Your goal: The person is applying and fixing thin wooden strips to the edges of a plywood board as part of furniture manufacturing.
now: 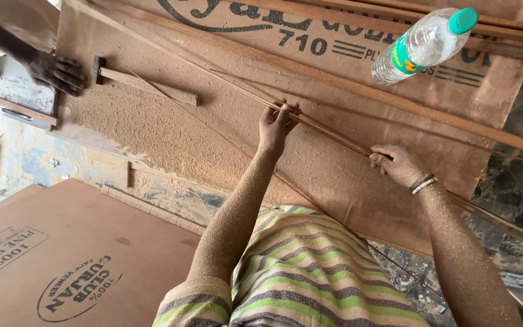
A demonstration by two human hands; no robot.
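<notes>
Our shirt: nearest to us, a striped shirt (298,272) in green, grey and cream fills the bottom middle of the view.
Our arms: both forearms reach away from us, coated in fine sawdust; the right wrist wears a beaded bracelet (422,183).
Lower-left board: a brown plywood sheet (62,254) lies near us at the left, with a dark oval stamp and a dark rectangular stamp printed on its face.
Left hand: our left hand (276,124) is closed in a pinch on the thin wood strips (334,136), fingertips on top.
Right hand: our right hand (398,163) is curled around the same bundle of strips, further along to the right.
Wood strips: long, narrow and pale brown, they run slantwise from upper left to lower right across the work board, passing through both our hands.
Work board: a large brown plywood sheet (171,130) under the strips, heaped with sawdust on its left half; large dark lettering runs along its far edge.
Hammer: a wooden-handled hammer (143,85) lies flat on the sawdust, well to the left of our left hand.
Water bottle: a clear plastic bottle (422,45) with a green cap and green label lies tilted on the far right of the board.
Another person: a co-worker's hand (59,71) rests at the board's far left edge.
</notes>
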